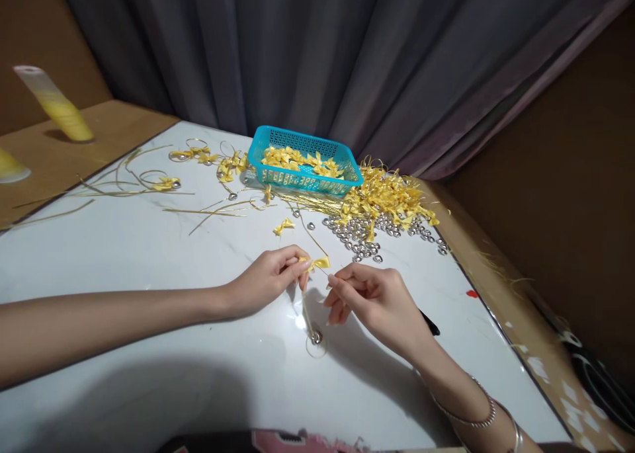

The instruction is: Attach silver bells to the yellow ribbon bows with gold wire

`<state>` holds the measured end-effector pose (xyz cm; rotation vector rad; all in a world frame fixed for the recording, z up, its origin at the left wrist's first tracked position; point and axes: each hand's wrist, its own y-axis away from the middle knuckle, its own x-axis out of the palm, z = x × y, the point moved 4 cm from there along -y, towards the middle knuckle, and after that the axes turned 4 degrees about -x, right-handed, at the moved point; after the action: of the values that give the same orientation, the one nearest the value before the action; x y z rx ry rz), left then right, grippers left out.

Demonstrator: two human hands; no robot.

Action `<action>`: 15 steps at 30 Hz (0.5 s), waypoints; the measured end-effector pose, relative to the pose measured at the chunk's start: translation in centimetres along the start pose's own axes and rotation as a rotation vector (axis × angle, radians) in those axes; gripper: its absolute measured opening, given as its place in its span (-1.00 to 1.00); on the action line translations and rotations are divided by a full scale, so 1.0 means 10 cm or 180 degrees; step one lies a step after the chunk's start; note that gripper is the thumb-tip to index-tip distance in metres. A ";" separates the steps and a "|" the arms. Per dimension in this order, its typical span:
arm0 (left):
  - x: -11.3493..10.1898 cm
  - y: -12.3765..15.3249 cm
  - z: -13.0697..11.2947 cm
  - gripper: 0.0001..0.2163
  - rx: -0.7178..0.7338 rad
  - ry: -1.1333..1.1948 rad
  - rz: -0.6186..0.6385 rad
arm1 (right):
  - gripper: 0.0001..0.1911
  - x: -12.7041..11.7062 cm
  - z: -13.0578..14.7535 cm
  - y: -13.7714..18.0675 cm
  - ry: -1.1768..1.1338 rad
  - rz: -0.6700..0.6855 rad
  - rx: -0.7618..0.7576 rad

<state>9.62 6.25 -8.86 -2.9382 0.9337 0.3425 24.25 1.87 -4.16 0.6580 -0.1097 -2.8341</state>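
Between thumb and fingers, my left hand [270, 274] pinches a small yellow ribbon bow [317, 263] above the white tabletop [213, 367]. My right hand [372, 301] is closed at the fingertips on a thin gold wire that runs to the bow. From the bow a gold strand hangs down to a silver bell-like piece [316, 337], with a loop of wire below it. Another yellow bow [284, 226] lies on the table just beyond my left hand.
A turquoise basket [307, 182] of yellow bows stands at the back. Beside it lie a heap of bows [387, 198] and several silver pieces [357, 231]. Loose gold wires [213, 211] spread leftward. A yellow spool [62, 112] is at far left, scissors [590, 367] at far right.
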 end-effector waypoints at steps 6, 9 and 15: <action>0.00 0.01 0.01 -0.77 0.0019 -0.0073 0.0018 | -0.74 -0.01 -0.01 -0.04 -0.0288 0.0075 0.0228; 0.01 0.01 0.00 -0.75 0.0028 -0.0177 0.0039 | -0.74 -0.03 -0.01 -0.06 -0.0183 0.0040 0.0138; 0.01 0.01 0.00 -0.75 -0.0057 -0.0266 0.0023 | -0.71 -0.01 -0.05 -0.04 0.0411 0.0006 -0.0142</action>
<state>9.63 6.12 -8.88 -2.9117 0.9355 0.4722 24.49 2.28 -4.56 0.8276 -0.0249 -2.7743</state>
